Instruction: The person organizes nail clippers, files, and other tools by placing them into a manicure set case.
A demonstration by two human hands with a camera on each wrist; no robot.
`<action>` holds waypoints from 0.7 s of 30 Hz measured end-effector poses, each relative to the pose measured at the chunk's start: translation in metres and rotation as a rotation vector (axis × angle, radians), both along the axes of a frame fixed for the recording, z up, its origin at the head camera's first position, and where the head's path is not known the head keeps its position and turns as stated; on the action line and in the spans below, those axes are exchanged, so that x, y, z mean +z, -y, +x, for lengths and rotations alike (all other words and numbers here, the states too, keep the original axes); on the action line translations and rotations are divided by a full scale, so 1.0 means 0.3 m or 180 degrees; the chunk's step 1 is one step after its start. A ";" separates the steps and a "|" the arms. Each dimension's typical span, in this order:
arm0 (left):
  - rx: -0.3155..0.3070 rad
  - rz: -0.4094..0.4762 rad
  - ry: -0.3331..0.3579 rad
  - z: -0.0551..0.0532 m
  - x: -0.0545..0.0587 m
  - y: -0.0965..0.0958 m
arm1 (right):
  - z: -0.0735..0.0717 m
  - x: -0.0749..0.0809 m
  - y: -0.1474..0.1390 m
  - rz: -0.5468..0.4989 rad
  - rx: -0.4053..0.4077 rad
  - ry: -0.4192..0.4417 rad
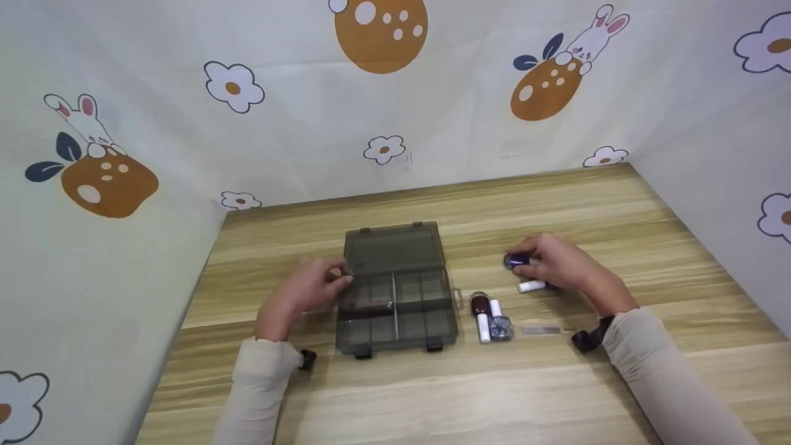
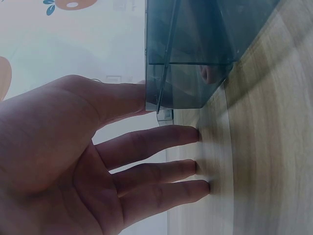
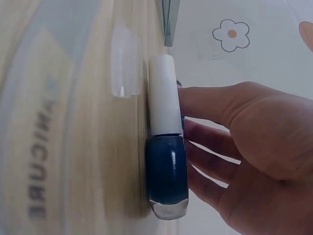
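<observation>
- From where I stand, the person's right hand (image 1: 556,262) pinches a dark blue bottle (image 1: 515,261) between the thumb and the fingers above it, on the right part of the table (image 1: 395,395).
- That bottle's rounded end sticks out to the left of the fingertips; I can't tell whether it touches the wood.
- Close beneath the same hand lies a white-capped blue bottle (image 3: 167,169), its cap pointing towards the box and its body partly under the palm in the head view.
- Over on the left, the left hand (image 1: 306,285) has its thumb against the side edge of the dark see-through box (image 1: 426,327); three of its fingers stretch out apart, and I can't tell if thumb and forefinger pinch the edge.
- The box has its lid laid back, and a long dark item (image 1: 368,308) sits inside.
- Between box and right hand, a dark red bottle (image 1: 480,304) lies beside a grey glittery bottle (image 1: 502,329), with a flat metallic strip (image 1: 541,330) to their right.
</observation>
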State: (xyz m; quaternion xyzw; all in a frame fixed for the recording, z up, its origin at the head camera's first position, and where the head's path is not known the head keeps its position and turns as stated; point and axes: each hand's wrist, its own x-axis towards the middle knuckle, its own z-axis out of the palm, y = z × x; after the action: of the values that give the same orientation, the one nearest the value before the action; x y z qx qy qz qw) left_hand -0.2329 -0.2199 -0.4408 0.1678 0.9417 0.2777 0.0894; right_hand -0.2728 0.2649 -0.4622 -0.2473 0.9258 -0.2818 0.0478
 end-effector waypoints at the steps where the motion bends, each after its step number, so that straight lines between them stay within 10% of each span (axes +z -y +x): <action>1: 0.0009 0.0000 0.0004 0.001 0.000 0.001 | 0.000 -0.002 0.001 -0.0005 -0.0011 0.0007; 21: 0.0006 -0.0012 0.0005 0.002 0.008 0.001 | 0.008 0.015 0.078 -0.0149 0.0096 -0.0283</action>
State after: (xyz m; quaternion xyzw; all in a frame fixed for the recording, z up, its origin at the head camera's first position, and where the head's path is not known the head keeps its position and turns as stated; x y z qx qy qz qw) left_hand -0.2322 -0.2202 -0.4384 0.1666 0.9423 0.2762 0.0901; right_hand -0.2704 0.2417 -0.4578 -0.2745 0.9164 -0.2913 0.0050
